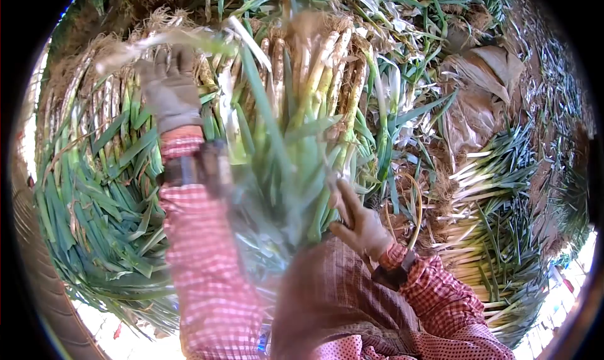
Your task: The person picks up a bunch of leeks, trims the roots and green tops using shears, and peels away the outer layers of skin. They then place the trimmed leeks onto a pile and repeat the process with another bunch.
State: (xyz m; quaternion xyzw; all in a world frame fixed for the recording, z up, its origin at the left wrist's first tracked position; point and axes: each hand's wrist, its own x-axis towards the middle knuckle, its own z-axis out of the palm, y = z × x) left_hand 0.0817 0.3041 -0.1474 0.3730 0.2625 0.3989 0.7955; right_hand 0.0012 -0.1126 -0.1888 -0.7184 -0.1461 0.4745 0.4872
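Observation:
My left hand [171,89], in a pale glove, reaches out over the unpeeled green onions [113,108] at the upper left. Its fingers are spread, and a blurred stalk [170,44] passes just beyond the fingertips. My right hand [362,228], also gloved, is at the lower centre with its fingers closed round something thin and blurred that I cannot make out. Between and beyond the hands lie more onions [327,77], roots pointing away and green leaves toward me.
Cleaned onions [472,247] with white stems are piled at the right. Behind them lies a crumpled brown sheet [475,102]. Loose peelings [402,89] and leaves are scattered at the upper centre. Brown cloth [340,291] covers my lap.

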